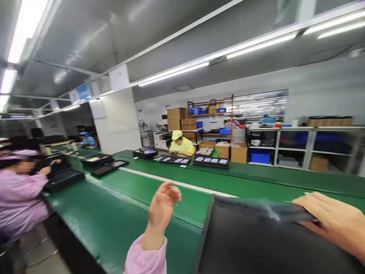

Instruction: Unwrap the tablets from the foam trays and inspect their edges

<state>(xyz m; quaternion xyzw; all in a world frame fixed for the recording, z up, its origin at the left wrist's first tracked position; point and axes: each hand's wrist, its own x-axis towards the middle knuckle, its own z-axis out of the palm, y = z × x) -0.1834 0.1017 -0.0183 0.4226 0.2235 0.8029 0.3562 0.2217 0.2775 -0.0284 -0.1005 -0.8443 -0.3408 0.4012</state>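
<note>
The right hand (327,219) grips the rim of a tray (265,243), which reaches leftward and nearer from that grip, while the left hand (164,207) is raised left of the tray, over the workbench (122,217). Ahead and left of the grip, across the long strip (171,183), shallow trays (211,161) line the far side, with one co-worker (182,146) and then stacked cartons (177,114) behind them. Well left of the grip another co-worker (19,190) faces an opened case (65,179); straight ahead, beyond the workbench, stand shelves (293,148).
</note>
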